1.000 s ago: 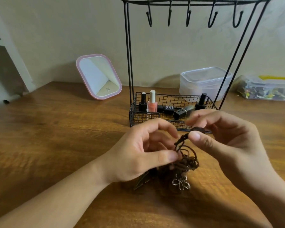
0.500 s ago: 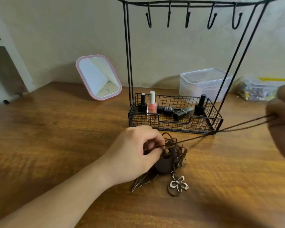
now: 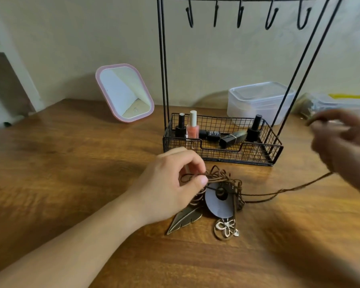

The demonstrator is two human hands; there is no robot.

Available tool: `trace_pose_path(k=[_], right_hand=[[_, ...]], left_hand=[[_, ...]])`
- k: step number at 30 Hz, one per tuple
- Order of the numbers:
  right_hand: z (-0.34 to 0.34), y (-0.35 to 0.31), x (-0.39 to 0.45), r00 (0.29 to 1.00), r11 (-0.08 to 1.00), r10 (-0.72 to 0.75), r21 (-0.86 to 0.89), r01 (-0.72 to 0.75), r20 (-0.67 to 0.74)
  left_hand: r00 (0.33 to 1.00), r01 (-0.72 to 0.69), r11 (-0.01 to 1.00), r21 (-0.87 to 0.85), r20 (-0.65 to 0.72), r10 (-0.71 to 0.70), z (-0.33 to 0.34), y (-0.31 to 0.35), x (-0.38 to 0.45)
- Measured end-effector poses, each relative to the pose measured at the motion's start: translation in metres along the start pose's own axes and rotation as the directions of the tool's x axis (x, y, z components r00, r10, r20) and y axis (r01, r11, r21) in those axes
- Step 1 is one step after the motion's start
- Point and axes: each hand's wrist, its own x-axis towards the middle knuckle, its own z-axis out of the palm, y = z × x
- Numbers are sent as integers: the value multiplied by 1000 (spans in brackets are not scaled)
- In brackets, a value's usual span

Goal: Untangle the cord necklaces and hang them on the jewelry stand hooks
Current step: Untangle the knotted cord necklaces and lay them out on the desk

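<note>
A: Nearest, at 6 o'clock: wood-grain tabletop, glossy. On it a flat bronze leaf pendant, a wire flower pendant and a smooth pale disc pendant, all caught in the tangle of cord necklaces, thin brown cord in loose loops.

B: Hands?

A: Left hand, fingers curled, thumb and forefinger pinching a dark loop at the tangle's 9 o'clock edge. Right hand, at 3 o'clock, is blurred; one cord strand runs toward it, grip cannot be told.

B: Versus half a second ago?

A: That strand was taut and raised; now it sags to the tabletop. The disc now shows its pale face.

B: Farther back?

A: At 12 o'clock the black wire jewelry stand: mesh basket holding nail polish bottles, bare hooks overhead. Pink-rimmed mirror at 10 o'clock; clear plastic box behind.
</note>
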Motion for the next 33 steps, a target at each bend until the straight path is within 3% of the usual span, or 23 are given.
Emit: trace_pose_path(k=[2,4,7,13,16,20,27,33], right_hand=[[11,13,-4,990,962,-11,-268,48,139],[16,16,-2,940,865,68,-489,110,333],[22,16,-6,847,772,195,-610,178,495],[20,16,-10,772,766,205,-590,255,601],[19,9,-17,797,721,67,-581,378,601],[39,-16,-32,758,784,-75,-431,446,648],[71,-25,-42,850,831,-165,-393,393,500],[84,-19,-44,835,826,-226,-357,437,501]], left_hand=[[997,-22,1000,21,68,21,1,2,-3],[994,-46,997,58,97,40,1,2,-3],[994,-24,997,70,106,17,-2,2,-3],[994,-16,996,91,111,5,-6,2,-3],[993,-11,993,116,121,-3,-6,0,-3],[989,-19,985,173,146,-6,-4,-2,-3],[989,-39,983,180,149,12,-2,-3,-1],[986,-86,981,173,155,59,0,-2,-1]])
